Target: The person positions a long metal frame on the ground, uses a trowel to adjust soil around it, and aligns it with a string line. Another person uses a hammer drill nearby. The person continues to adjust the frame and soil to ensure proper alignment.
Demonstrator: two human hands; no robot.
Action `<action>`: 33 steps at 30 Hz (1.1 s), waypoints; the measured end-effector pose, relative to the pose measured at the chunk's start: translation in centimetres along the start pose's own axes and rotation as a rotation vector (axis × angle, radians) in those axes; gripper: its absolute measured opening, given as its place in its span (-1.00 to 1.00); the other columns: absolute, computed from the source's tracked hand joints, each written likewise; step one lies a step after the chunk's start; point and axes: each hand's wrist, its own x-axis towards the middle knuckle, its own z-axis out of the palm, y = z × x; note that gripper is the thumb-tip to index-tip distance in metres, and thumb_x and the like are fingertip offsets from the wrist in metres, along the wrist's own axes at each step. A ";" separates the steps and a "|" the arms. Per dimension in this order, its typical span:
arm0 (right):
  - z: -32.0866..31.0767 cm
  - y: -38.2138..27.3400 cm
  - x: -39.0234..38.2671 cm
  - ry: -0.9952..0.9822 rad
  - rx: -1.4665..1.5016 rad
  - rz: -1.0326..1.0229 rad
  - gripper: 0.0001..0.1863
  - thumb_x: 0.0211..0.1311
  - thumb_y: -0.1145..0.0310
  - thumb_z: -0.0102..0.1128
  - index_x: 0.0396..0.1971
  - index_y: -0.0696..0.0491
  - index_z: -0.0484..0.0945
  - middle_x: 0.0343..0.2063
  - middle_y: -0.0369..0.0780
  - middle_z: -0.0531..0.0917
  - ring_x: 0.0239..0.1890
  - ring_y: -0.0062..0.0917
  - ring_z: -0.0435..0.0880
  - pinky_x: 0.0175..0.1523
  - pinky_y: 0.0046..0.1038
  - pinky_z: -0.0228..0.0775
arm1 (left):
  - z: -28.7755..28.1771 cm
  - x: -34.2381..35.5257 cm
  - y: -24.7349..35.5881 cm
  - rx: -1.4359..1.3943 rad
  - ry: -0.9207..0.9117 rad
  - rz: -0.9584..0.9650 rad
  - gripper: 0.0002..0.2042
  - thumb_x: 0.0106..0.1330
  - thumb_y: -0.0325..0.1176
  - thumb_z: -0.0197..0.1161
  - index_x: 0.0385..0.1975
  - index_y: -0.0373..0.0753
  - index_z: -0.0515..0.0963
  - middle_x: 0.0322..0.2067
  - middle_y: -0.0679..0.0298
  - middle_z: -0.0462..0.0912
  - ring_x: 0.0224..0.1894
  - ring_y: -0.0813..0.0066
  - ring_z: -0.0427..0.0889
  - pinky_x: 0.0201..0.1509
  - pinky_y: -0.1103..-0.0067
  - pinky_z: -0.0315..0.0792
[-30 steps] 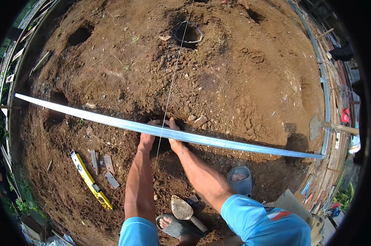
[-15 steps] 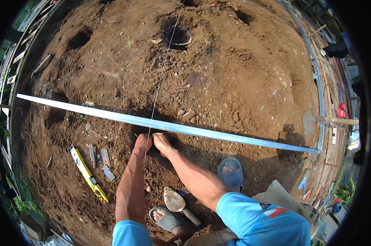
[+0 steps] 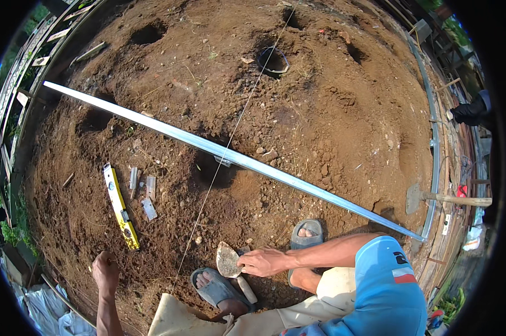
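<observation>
My right hand [image 3: 262, 261] reaches over the trowel [image 3: 228, 260], its fingers stretched out at the edge of the soil-caked blade; I cannot tell whether they touch. The trowel lies beside my left sandal, handle toward me. At the lower left, my left hand [image 3: 106, 273] is closed with fingers curled, its palm hidden. Nearest to it is a yellow spirit level [image 3: 118, 204] on the soil. Ahead, a long silver metal bar [image 3: 180, 134] lies slantwise across a dug hole [image 3: 211, 173]. A small metal piece [image 3: 223, 161] shows under the bar, beside a taut string [image 3: 242, 115].
Several small metal plates [image 3: 148, 209] lie right of the level. Farther off are more holes [image 3: 146, 33], one with a pale ring [image 3: 273, 60]. At right, a long-handled tool [image 3: 454, 199] rests by the metal edging [image 3: 435, 145], near another person's dark-clothed limb [image 3: 471, 111].
Both hands have left the hole under the bar. My left hand moved back to the lower left, my right hand back to the trowel. The view has shifted and turned.
</observation>
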 end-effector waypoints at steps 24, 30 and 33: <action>-4.9 -8.0 -5.1 -0.394 -0.356 0.461 -0.49 0.13 0.29 0.31 0.09 0.03 0.40 -0.15 0.09 0.65 0.01 0.06 0.62 0.09 -0.02 0.42 | -5.8 -28.5 6.3 -1.589 -0.497 -0.895 -0.62 0.45 -0.21 0.24 0.11 -0.36 0.59 -0.03 0.19 0.71 -0.07 0.47 0.68 0.05 0.50 0.54; -11.8 -22.6 -9.2 -0.227 -0.396 0.615 -0.32 0.14 0.36 0.31 0.27 0.06 0.27 0.01 0.17 0.62 0.08 0.05 0.63 0.21 -0.11 0.43 | -17.8 -38.6 10.8 -1.653 -0.412 -1.014 -0.47 0.53 0.03 0.02 0.19 -0.34 0.53 0.06 0.16 0.66 0.06 0.41 0.58 0.18 0.47 0.43; -14.1 -29.7 -11.8 -0.194 -0.388 0.581 -0.14 0.15 0.29 0.38 0.40 0.07 0.11 0.10 0.19 0.58 0.13 0.02 0.61 0.26 -0.18 0.42 | -24.2 -43.5 13.7 -1.550 -0.521 -0.920 -0.35 0.52 0.09 -0.04 0.29 -0.42 0.39 0.22 -0.02 0.54 0.26 0.20 0.50 0.37 0.39 0.29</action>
